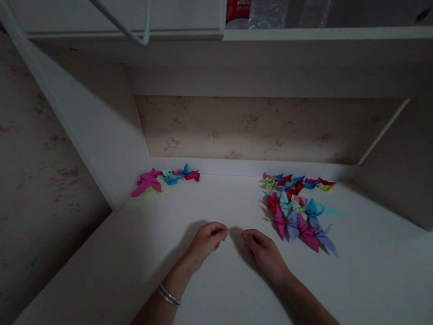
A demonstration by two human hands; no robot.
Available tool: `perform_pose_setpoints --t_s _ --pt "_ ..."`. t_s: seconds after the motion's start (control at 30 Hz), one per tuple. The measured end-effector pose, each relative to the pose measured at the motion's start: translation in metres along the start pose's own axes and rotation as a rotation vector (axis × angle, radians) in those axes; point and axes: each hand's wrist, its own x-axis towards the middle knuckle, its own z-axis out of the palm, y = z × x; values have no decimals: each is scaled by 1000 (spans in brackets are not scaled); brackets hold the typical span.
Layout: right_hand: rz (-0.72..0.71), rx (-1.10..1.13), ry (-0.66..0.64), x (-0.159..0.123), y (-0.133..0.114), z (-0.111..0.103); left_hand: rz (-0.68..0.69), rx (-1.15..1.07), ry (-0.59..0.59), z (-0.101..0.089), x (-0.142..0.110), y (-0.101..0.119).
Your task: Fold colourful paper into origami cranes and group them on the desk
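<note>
My left hand (208,241), with a silver bangle (169,295) on its wrist, rests over the middle of the white desk (220,293). Its fingers are curled in and nothing shows between them. Across a small gap, my right hand (263,252) is curled the same way, thumb against the fingers, and no object shows in it. Nearest to it, on the right, lies a cluster of folded paper cranes (293,220) in pink, purple, blue, red and green. A smaller group of folded paper pieces (172,176) sits at the back left.
Above the desk runs a shelf (326,33) holding plastic bottles (239,1), one with a red label. A white metal handle or hook (145,36) hangs at the upper left. White side panels (99,122) and a flowered wall (232,125) enclose the desk.
</note>
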Motion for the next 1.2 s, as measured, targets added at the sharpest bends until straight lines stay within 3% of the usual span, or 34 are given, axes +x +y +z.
perform_pose_setpoints --t_s 0.33,0.83,1.03,1.2 --pt "-16 -43 -28 -1 -4 -1 31 -55 36 -1 6 -10" --pt "-55 -84 -26 -5 -10 0 26 -29 58 0 3 -6" --pt "-152 -337 -75 8 -9 5 32 -31 124 3 7 -9" --pt "-287 -737 -189 59 -18 23 20 -47 164 6 10 -12"
